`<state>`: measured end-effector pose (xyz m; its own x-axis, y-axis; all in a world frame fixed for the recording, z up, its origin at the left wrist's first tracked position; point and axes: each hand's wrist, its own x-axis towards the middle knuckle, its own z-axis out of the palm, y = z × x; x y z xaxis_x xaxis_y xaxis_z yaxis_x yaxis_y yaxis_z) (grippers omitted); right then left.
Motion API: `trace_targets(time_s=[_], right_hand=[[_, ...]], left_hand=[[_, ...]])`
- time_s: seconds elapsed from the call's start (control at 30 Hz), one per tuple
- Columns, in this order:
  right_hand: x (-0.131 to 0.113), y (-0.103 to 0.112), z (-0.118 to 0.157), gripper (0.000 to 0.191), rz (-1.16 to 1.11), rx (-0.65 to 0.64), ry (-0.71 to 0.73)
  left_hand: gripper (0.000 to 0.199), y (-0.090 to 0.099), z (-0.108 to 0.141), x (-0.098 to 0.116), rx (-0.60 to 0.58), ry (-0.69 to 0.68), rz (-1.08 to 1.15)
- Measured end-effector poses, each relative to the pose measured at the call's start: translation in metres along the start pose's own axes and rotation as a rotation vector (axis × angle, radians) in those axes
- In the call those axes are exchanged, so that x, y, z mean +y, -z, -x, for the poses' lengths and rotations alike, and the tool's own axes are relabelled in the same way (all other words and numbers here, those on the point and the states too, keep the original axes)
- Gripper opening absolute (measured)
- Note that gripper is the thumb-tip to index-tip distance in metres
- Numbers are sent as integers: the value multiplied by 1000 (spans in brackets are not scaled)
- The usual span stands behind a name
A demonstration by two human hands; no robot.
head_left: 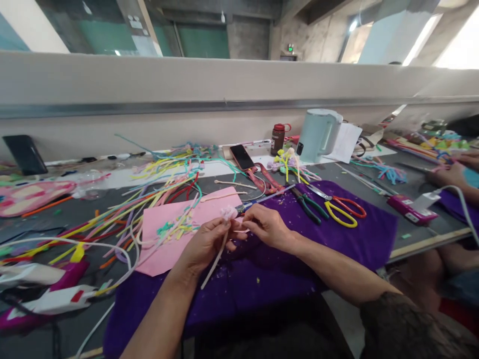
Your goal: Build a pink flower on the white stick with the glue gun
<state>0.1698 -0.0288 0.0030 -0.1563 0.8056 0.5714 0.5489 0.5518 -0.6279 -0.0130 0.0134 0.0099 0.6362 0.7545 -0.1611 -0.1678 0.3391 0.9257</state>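
Note:
In my left hand [211, 237] is a small pale pink pipe cleaner flower [229, 213], pinched between thumb and fingers. Its whitish stem [215, 264] hangs down below the hand. Close beside it on the right, my right hand [265, 225] has thumb and fingers pressed together; what they grip is too small to make out. Both hands are above a purple cloth [348, 239]. Under and left of them lies a pink sheet [151, 264] with short yellow and green pipe cleaner clippings [183, 227] on it.
Red-and-yellow-handled scissors [346, 209] and green-handled pliers [312, 209] lie to the right. Long pipe cleaners [123, 214] spread leftward. Behind stand a phone [242, 157], a brown bottle [277, 139] and a pale blue kettle [318, 134]. Power strips [413, 209] flank both sides. Another person's hand [452, 177] is far right.

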Motion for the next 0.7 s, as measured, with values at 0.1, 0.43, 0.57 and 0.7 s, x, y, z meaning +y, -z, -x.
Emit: trace_targets(time_s=[0.1,0.43,0.57,0.7], right_hand=[[10,21,-13,13,62,79,-53],[92,89,-44,15,531,82,-312],[105,91,-34,17,583,34,-327],[108,97,-28,20,600,-4,-323]], left_hand=[[18,3,-1,4,91,-51,47],[16,5,3,11,139,-171,59],[18,5,1,11,135,-146,54],[20,4,2,12,154,-138,53]])
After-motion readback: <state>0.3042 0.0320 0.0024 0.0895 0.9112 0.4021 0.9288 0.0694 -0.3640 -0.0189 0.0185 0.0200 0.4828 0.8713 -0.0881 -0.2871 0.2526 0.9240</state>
